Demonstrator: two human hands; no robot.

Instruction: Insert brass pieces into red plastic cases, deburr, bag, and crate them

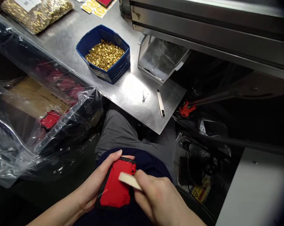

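My left hand [104, 171] is closed round the left and far edges of a red and black plastic case [116, 185], held flat side up near my lap. In my closed right hand [158, 191] is a cream-coloured flat bar-shaped tool [129, 180]. Its blunt end lies over the red face of the case; whether it touches there I cannot tell. My fingers hide the tool's other end.
A blue bin [119, 70] of small brass pieces stands on the metal table [142, 117]. Near the table's corner lie a white pen-like tool [160, 103] and thin metal bits [144, 97]. A clear bin [162, 58] sits behind. At left, a plastic-lined box holds red parts [50, 119].
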